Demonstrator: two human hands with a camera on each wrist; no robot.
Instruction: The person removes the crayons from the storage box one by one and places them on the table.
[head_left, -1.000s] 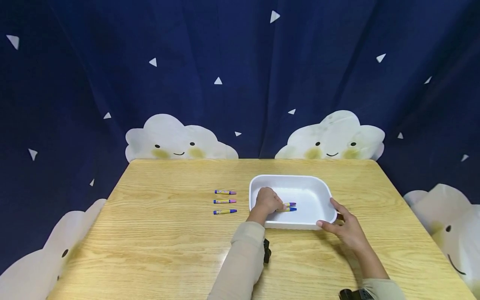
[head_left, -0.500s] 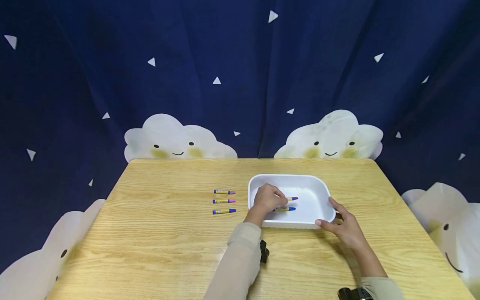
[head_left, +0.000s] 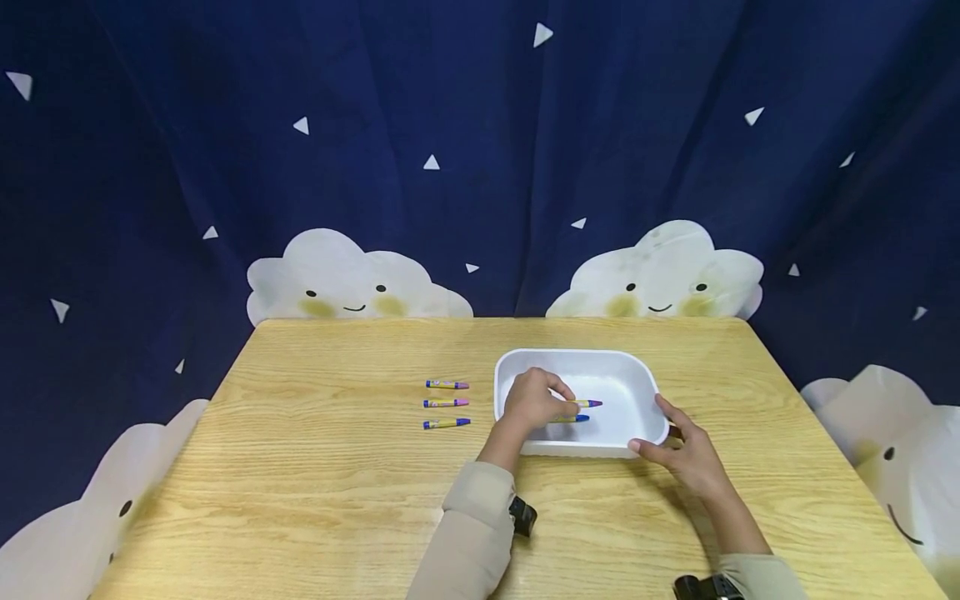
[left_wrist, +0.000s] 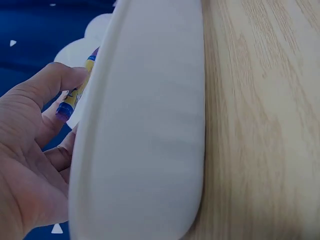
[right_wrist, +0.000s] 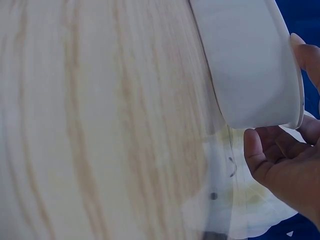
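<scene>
My left hand point(head_left: 536, 400) is inside the white tray point(head_left: 573, 357), thumb and fingers pinching a purple crayon point(head_left: 592, 403) with a yellow wrapper. In the left wrist view that crayon point(left_wrist: 75, 95) sits between the thumb and the fingers, partly hidden behind the tray's wall point(left_wrist: 145, 120). Close to the same hand, a blue crayon point(head_left: 579, 418) lies in the tray, its left part covered. My right hand point(head_left: 697, 458) holds the tray's near right corner, thumb at the front rim and a finger along the right end.
Left of the tray, a mauve-tipped crayon point(head_left: 447, 385), a pink crayon point(head_left: 446, 403) and a blue crayon point(head_left: 447, 423) lie in a column on the wooden table point(head_left: 315, 483). A dark blue curtain point(head_left: 480, 108) with clouds hangs behind the table.
The purple crayon has come apart from the blue one in the tray and shifted slightly right in my left hand. My right hand stays at the tray's corner.
</scene>
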